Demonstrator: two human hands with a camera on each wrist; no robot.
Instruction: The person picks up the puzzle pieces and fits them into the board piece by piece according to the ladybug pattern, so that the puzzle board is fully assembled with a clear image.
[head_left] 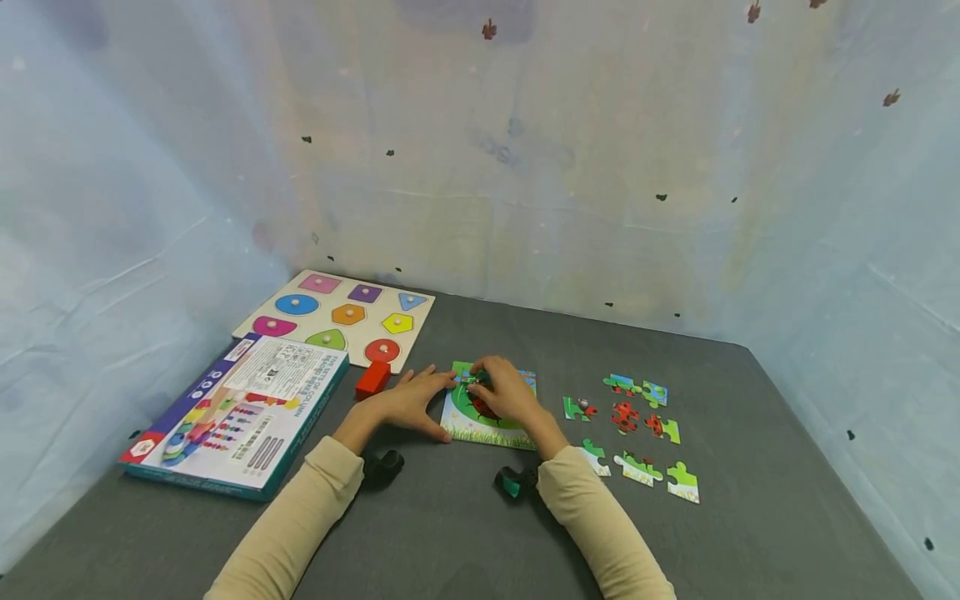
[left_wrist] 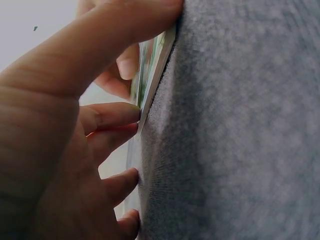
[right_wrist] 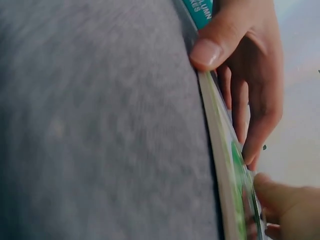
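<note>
A square puzzle board [head_left: 487, 434] with a green and red ladybird picture lies flat on the dark table. My left hand [head_left: 411, 406] is spread along its left side, thumb at the near left corner and fingertips against the edge farther back. Over the board's upper left part, my right hand [head_left: 510, 396] bends its fingers down and pinches a small green puzzle piece [head_left: 480, 380], mostly covered by the fingers. In the right wrist view, the right thumb [right_wrist: 280, 200] is close to the left fingertips. The left wrist view shows the board's pale edge [left_wrist: 157, 80] beside the left fingers.
Several loose puzzle pieces [head_left: 624, 417] lie in rows to the right. On the left are a toy box [head_left: 247, 408], a pegged shape board [head_left: 330, 310] and a red block [head_left: 373, 380]. Black wrist straps [head_left: 382, 468] show under the wrists. A pale curtain [head_left: 480, 208] stands behind the table.
</note>
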